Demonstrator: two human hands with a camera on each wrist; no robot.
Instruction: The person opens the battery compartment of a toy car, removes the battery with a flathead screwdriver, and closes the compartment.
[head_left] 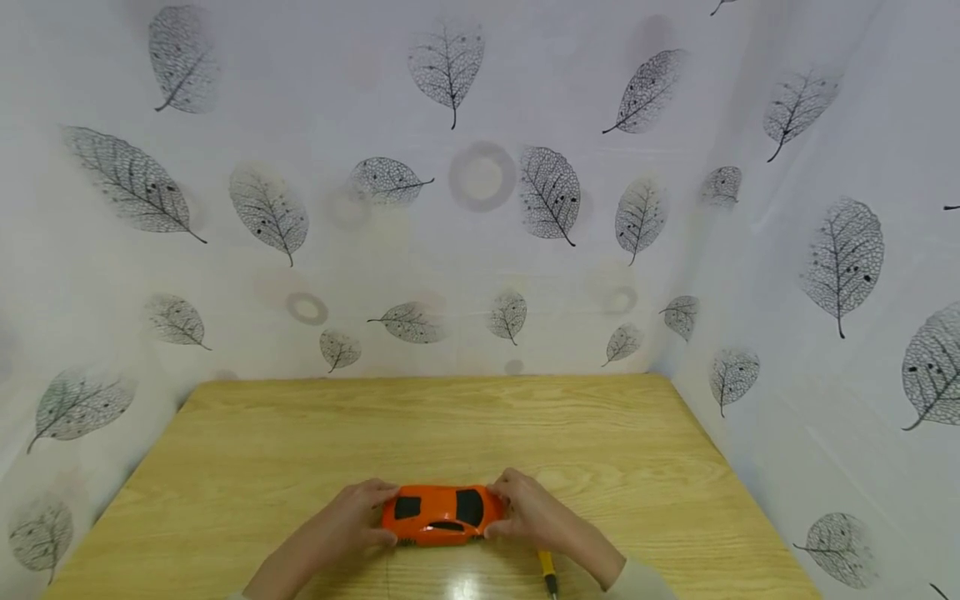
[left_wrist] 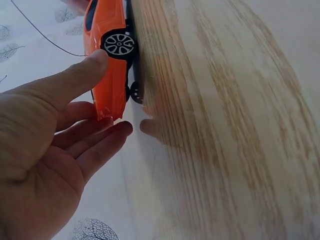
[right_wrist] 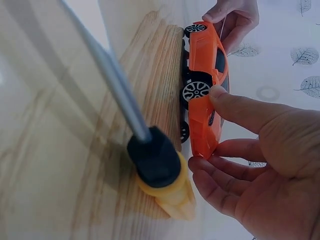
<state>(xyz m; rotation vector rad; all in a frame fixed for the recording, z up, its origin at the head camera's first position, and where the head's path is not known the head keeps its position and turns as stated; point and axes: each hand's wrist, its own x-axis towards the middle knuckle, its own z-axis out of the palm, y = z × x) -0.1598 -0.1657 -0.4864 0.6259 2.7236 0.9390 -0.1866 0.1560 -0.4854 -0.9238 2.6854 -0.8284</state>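
An orange toy car (head_left: pixel 435 510) with black windows stands on its wheels in the head view, side-on to me. My left hand (head_left: pixel 347 520) holds its left end, thumb on the near side and fingers round the far side. At the opposite end, my right hand (head_left: pixel 531 518) grips it the same way. The left wrist view shows the left thumb (left_wrist: pixel 90 67) against the body beside a silver-spoked wheel (left_wrist: pixel 119 45). In the right wrist view the right thumb (right_wrist: pixel 225 97) presses beside another wheel (right_wrist: pixel 195 91).
A screwdriver (head_left: pixel 548 571) with a yellow and black handle lies on the wooden table (head_left: pixel 300 433), just below my right wrist. Its metal shaft (right_wrist: pixel 122 95) looms close in the right wrist view. Leaf-patterned sheeting (head_left: pixel 480 267) rises behind the table and along its sides.
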